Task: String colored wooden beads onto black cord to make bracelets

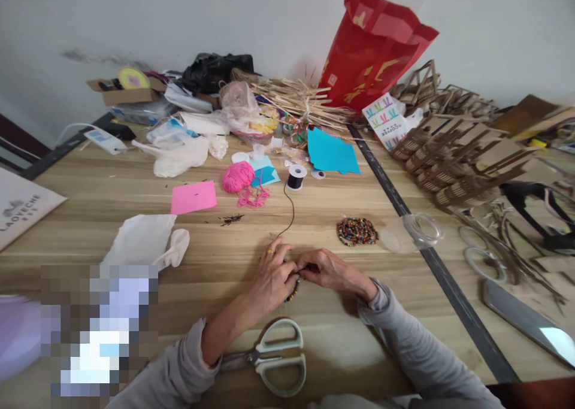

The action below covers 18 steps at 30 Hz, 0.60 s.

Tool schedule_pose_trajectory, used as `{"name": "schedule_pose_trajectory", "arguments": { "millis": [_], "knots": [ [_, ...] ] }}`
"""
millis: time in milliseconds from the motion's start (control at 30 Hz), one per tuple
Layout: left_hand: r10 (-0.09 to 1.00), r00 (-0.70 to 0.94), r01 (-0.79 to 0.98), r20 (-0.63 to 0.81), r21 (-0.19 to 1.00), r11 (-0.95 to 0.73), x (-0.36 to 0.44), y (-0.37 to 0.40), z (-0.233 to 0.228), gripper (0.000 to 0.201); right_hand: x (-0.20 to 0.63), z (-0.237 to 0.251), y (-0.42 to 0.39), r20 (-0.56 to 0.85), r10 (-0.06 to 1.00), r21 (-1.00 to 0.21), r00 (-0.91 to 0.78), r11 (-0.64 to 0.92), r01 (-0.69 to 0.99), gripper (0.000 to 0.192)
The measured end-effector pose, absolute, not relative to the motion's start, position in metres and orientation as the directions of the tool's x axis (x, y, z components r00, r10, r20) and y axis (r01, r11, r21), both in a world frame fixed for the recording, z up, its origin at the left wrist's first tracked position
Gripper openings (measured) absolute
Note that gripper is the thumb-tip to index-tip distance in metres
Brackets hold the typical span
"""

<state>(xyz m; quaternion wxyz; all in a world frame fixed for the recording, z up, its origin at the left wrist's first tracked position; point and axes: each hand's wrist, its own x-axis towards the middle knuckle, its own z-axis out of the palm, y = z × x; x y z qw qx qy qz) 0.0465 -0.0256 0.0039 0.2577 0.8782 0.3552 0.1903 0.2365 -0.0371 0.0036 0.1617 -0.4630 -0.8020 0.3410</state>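
My left hand [275, 277] and my right hand [330, 269] meet over the table, fingertips nearly touching. Between the left fingers is a beaded string [294, 290] of small multicoloured beads, its lower loop showing under the hand. With thumb and forefinger pinched, the right hand grips a thin dark end that looks like black cord; the fingers partly hide it. Black cord [293, 208] runs from a white-ended spool [296, 178] down to the left fingers. Closer to me lie scissors [281, 358] with pale handles. A heap of strung beads [358, 232] rests right of the hands.
Pink yarn [238, 176], a pink card [194, 197] and short black cord pieces [231, 220] lie beyond my left hand. Blue sheets [333, 151] and a red bag [377, 52] stand farther back. Woven baskets [442, 157] and a clear round container [421, 230] are at right.
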Motion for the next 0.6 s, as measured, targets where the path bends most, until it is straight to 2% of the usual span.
{"name": "schedule_pose_trajectory", "arguments": {
  "millis": [300,467,600],
  "knots": [
    [0.715,0.679,0.528,0.169,0.564,-0.635,0.0452,-0.0259,0.0001,0.013,0.2370,0.0033,-0.0374,-0.043,0.850,-0.715,-0.525,0.341,0.610,0.011],
    [0.729,0.664,0.533,0.168,0.578,-0.618,0.0461,-0.0251,-0.0026,0.009,0.2373,0.0017,-0.0378,-0.029,0.852,-0.719,-0.523,0.345,0.603,0.009],
    [0.727,0.662,0.516,0.181,0.593,-0.618,0.0473,-0.0242,-0.0048,0.013,0.2379,-0.0002,-0.0379,-0.024,0.856,-0.737,-0.516,0.334,0.588,0.007]
  ]
}}
